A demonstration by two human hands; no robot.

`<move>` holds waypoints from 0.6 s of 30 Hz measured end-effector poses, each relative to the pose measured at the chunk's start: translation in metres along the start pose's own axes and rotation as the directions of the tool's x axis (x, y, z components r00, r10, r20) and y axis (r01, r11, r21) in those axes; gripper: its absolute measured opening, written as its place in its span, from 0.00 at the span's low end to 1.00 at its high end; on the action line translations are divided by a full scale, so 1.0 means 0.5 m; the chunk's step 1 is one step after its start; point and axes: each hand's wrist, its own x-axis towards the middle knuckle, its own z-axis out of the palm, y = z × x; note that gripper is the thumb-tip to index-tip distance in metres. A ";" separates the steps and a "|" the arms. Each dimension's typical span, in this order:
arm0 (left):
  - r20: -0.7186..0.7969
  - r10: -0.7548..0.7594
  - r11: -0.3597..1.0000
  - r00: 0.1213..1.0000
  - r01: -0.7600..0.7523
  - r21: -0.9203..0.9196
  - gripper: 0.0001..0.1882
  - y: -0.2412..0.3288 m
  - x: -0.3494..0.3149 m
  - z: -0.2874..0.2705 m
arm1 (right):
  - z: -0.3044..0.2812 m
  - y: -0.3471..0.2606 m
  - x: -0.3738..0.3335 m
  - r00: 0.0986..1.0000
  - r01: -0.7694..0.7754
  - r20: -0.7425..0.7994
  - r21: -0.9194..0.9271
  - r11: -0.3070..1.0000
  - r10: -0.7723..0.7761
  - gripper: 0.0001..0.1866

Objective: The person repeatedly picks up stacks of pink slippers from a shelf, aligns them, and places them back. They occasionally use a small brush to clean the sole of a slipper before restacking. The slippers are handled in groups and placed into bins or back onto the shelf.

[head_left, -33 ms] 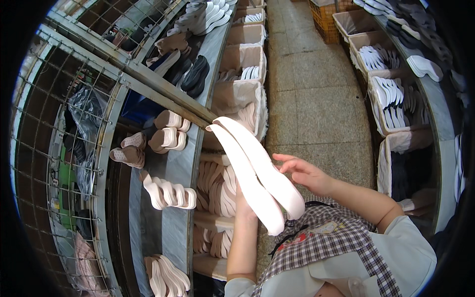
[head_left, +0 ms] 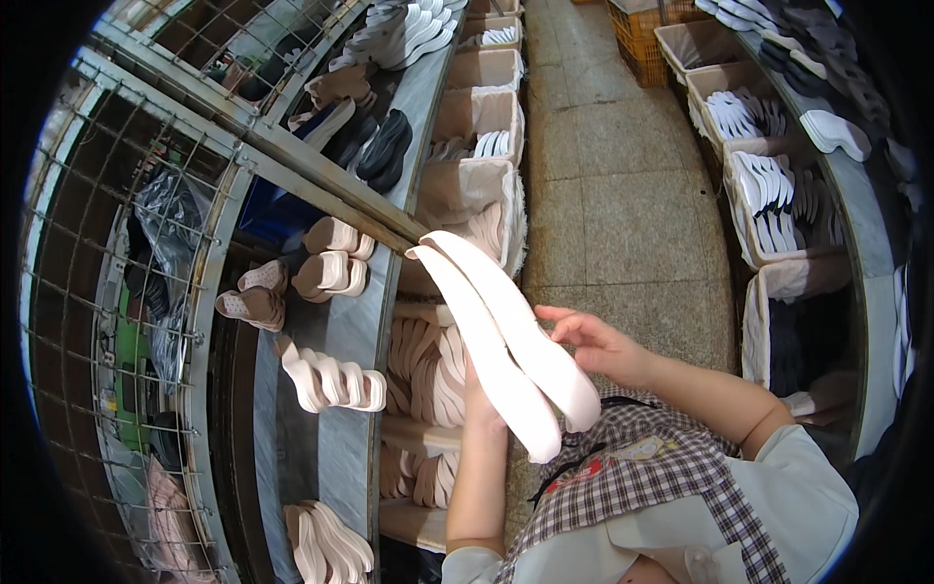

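Note:
A pair of pale, off-white shoe soles (head_left: 486, 331) lies side by side in front of me, slanting from upper left to lower right. My left hand (head_left: 484, 404) supports them from underneath; the soles hide most of its fingers. By the outer edge of the right-hand sole is my right hand (head_left: 601, 346), its fingers apart and partly bent. Whether its fingertips touch the sole I cannot tell. On the grey shelf to the left stands a row of similar pale soles (head_left: 336, 380), with another bunch of soles (head_left: 329, 545) nearer me.
A metal mesh frame (head_left: 126, 127) fills the left side, and its bar (head_left: 331, 204) reaches close to the soles' far ends. Lined bins (head_left: 477, 180) holding soles stand along the left shelf. More bins (head_left: 769, 253) line the right shelf, across the tiled aisle (head_left: 632, 214).
My right hand has dropped very slightly and its fingers are a little more bent. The soles have barely shifted in my left hand.

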 end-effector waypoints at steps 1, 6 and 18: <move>-0.014 0.024 0.999 1.000 -0.024 0.027 0.19 -0.005 0.001 -0.011 | 0.008 0.000 -0.006 1.000 0.005 0.012 -0.070 0.998 -0.004 0.20; -0.423 0.005 1.000 0.906 0.003 0.019 0.19 -0.046 0.006 -0.047 | 0.041 -0.015 -0.005 0.994 0.100 0.010 -0.453 0.886 -0.108 0.27; 0.114 0.106 0.878 0.988 -0.039 -0.477 0.15 0.003 -0.060 -0.017 | -0.026 -0.037 -0.009 0.980 -0.088 -0.074 0.677 0.730 0.186 0.45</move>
